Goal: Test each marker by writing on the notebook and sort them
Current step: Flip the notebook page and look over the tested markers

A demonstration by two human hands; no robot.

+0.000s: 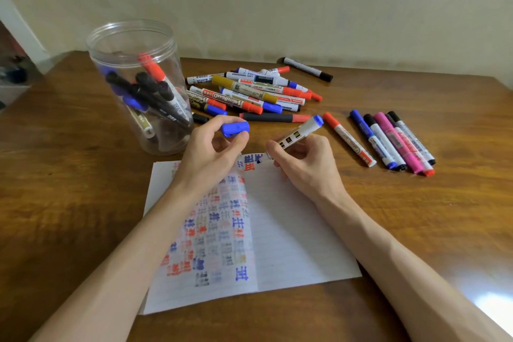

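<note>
White-barrelled marker with a blue end (pixel 298 133): uncapped, in the right hand (pixel 302 158), fingers and thumb curled round the lower barrel. Barrel is tilted, blue end up and to the right, nib down-left at the top edge of the open lined paper notebook (pixel 291 230), beside blue and red test marks near the spine. Can't tell if the nib touches the paper.

Blue plastic cap (pixel 235 128): pinched between thumb and forefinger of the left hand (pixel 213 150), held above the notebook's top edge, other fingers curled loosely under. The hands are near each other but not touching. Both forearms come in from the bottom; the left one crosses the left page.

The left page is covered in rows of blue, red and grey marks.

Around them on the brown wooden worktop (pixel 69 189):
- clear plastic jar (pixel 133 41) at left, holding several leaning markers
- loose pile of mixed markers (pixel 249 91) behind the hands
- row of markers laid side by side (pixel 394 141) at right
- single black-capped marker (pixel 306 68) at the far edge
</note>
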